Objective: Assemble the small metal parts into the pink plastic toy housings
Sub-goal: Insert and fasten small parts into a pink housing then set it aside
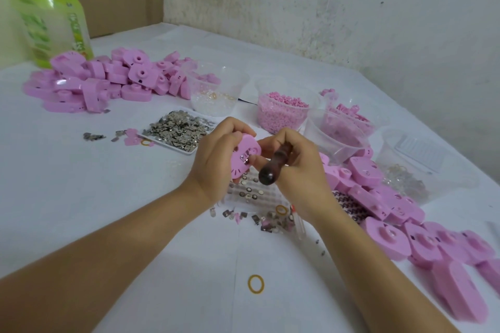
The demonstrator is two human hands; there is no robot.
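Rubber band [256,284] on table [135,197], camera-side of pink housing [244,155] (left hand [216,154] fingers grip it; right hand [303,167] fingers grip dark-handled tool [273,165]).

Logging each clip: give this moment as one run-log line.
left hand: grips pink plastic toy housing | right hand: grips dark brown handled tool, beside housing | small metal part: sits in housing
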